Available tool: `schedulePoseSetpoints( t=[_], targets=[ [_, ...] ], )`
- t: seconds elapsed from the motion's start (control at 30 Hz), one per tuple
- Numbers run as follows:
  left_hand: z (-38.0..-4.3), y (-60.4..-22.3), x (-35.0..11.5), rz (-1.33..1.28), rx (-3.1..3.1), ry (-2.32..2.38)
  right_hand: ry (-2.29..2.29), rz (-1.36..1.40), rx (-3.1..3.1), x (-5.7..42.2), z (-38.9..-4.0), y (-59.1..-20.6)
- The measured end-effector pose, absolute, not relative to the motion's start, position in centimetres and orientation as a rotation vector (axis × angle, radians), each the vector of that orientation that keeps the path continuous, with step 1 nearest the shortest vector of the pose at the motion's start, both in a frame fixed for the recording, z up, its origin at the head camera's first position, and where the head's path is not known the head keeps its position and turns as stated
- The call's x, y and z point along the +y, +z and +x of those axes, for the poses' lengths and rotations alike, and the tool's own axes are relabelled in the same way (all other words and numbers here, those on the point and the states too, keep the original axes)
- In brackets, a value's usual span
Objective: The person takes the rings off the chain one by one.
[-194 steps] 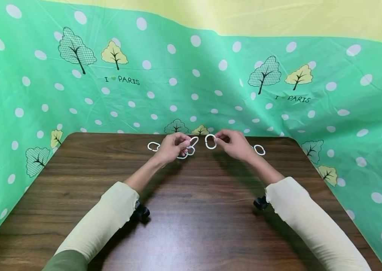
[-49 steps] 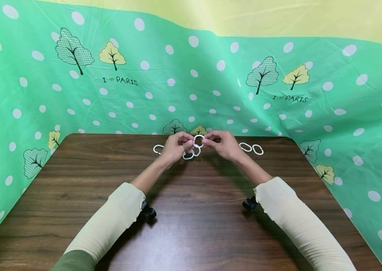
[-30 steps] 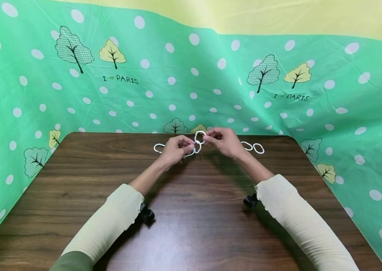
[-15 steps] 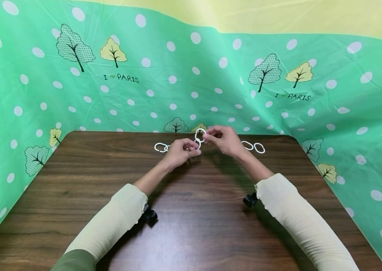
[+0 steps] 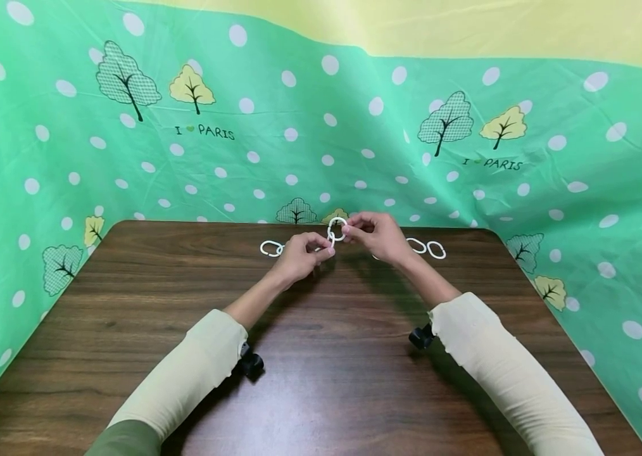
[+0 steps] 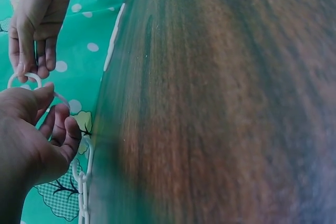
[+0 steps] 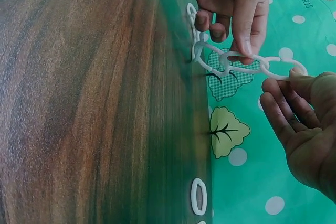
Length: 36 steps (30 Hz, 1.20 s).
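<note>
Several white plastic chain links are joined in a short chain. My right hand (image 5: pixel 380 235) pinches the end link (image 7: pixel 302 65) between thumb and fingers, above the far edge of the table. That link passes through a neighbouring link (image 7: pixel 244 70), which my left hand (image 5: pixel 301 256) pinches with thumb and forefinger. From there the chain runs down behind the left hand, and its tail link (image 5: pixel 270 241) lies on the table to the left. In the left wrist view, the left hand partly covers the end link (image 6: pixel 34 75).
Two loose white links, one link (image 5: pixel 415 239) beside another link (image 5: pixel 435 242), lie right of the right hand. A bit of white shows under that hand. The brown wooden table (image 5: pixel 321 354) ends at a green dotted curtain (image 5: pixel 349 126).
Earlier the right hand held a separate link apart from the chain; now it is hooked in. The left hand has shifted its pinch from the end link down to the neighbouring one.
</note>
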<state>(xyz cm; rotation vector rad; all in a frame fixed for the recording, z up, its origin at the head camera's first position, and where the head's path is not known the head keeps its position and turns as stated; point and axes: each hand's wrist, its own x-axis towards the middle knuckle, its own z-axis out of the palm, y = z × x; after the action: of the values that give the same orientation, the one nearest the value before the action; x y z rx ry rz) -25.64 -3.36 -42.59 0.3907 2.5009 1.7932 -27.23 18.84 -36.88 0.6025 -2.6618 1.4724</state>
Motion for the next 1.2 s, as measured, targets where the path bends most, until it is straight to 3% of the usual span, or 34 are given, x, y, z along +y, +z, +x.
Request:
schedulePoseSetpoints(
  t=[1.2],
  targets=[
    [-25.59,-42.03,-3.1,0.336,2.378,2.001,1.313,0.719,-2.682,18.9,-26.69,-36.98]
  ],
)
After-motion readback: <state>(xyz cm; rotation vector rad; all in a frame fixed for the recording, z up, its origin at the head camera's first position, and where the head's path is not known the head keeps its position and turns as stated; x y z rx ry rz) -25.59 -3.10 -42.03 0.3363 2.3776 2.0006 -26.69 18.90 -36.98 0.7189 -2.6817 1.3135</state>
